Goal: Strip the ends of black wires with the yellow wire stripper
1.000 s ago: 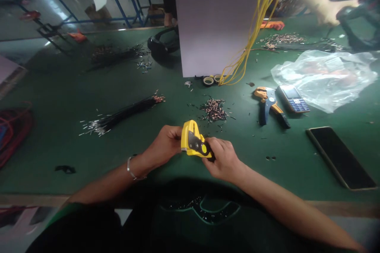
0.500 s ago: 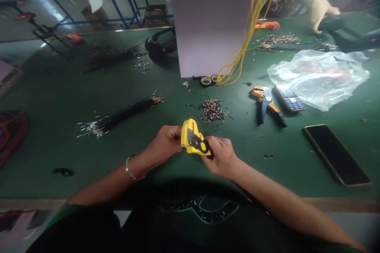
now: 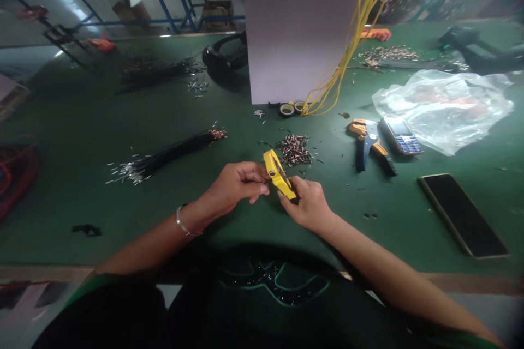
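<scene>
My right hand (image 3: 307, 200) is wrapped round the handles of yellow crimping pliers (image 3: 278, 174), whose head tilts up and to the left. My left hand (image 3: 241, 182) is close by the head, thumb and fingers pinched together; what they hold, if anything, is too small to make out. Just beyond the pliers lies a heap of short black and copper wire pieces (image 3: 295, 150). Further left, a bundle of black wires (image 3: 172, 155) rests on the green table (image 3: 135, 223), silver tips at one end and bare copper at the other.
Orange-and-blue wire strippers (image 3: 368, 142), a keypad phone (image 3: 401, 135) and a smartphone (image 3: 462, 215) lie on the right, before a clear plastic bag (image 3: 446, 109). A tall pale panel (image 3: 303, 32) stands ahead, with yellow wires (image 3: 347, 65) hanging beside it and tape rolls (image 3: 287, 110) at its foot.
The pliers have turned in my right hand and moved up and slightly right. My left hand has followed rightward, its fingers now stretched further. Another person's hand has left the back right.
</scene>
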Tool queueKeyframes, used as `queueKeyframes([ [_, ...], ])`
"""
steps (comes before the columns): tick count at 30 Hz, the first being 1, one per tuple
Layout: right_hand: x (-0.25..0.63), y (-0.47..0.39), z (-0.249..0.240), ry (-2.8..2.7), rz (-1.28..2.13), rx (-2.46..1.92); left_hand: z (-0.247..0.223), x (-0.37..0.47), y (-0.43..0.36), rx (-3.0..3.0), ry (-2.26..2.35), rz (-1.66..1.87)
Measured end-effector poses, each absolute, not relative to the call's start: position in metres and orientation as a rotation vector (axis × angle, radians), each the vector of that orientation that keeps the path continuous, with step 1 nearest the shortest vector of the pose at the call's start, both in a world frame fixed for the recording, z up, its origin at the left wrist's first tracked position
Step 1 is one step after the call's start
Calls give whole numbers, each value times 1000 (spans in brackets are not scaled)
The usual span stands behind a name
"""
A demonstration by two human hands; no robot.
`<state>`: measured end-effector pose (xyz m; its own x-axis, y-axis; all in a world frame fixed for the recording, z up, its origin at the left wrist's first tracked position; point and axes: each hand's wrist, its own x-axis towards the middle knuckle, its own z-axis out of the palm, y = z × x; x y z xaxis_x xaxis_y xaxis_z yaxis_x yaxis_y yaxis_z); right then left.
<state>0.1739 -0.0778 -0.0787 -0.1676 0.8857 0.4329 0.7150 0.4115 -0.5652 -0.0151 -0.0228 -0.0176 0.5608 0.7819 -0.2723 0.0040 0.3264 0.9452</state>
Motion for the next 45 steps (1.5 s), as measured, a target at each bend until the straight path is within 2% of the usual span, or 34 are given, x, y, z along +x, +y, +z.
queueKeyframes([
  [8,169,-79,-72,-1714,602,-1462,-27,-13,-22,1071,868,682],
  [16,171,-77,-75,-1434,1085,-1425,-35,-13,-13,1043,927,749],
  [27,196,-79,-53,-1288,1733,-1045,-14,-38,4,1126,948,748],
  [35,198,-81,-54,-1283,1917,-902,-5,-37,1,1058,926,737],
  [45,194,-82,-52,-1366,1979,-849,-10,-40,0,1066,854,702],
])
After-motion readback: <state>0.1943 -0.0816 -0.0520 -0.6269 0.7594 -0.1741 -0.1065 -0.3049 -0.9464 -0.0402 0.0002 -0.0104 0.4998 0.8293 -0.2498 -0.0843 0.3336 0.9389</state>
